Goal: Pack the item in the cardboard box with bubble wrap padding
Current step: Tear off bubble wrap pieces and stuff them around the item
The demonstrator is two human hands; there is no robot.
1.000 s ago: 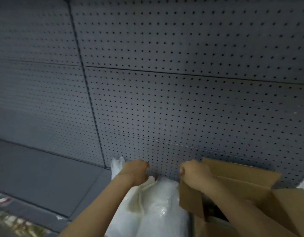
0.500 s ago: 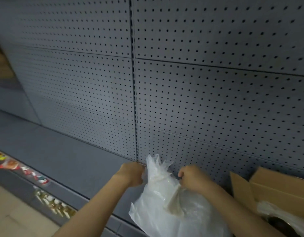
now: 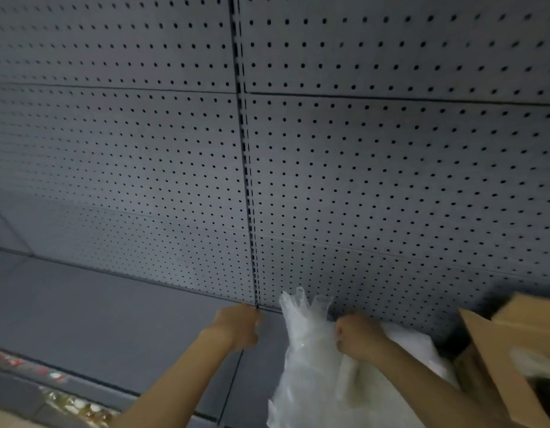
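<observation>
Head view: pegboard wall (image 3: 391,180) behind bubble wrap (image 3: 310,359)

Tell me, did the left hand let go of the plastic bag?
Yes. The left hand, closed on nothing visible, now sits apart from the plastic bag, beside the dark seam of the pegboard wall; half a second ago it touched the bag.

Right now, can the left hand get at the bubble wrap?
Probably yes: the left hand, closed in a fist, sits just left of the bubble wrap, with only bare shelf between them.
</observation>
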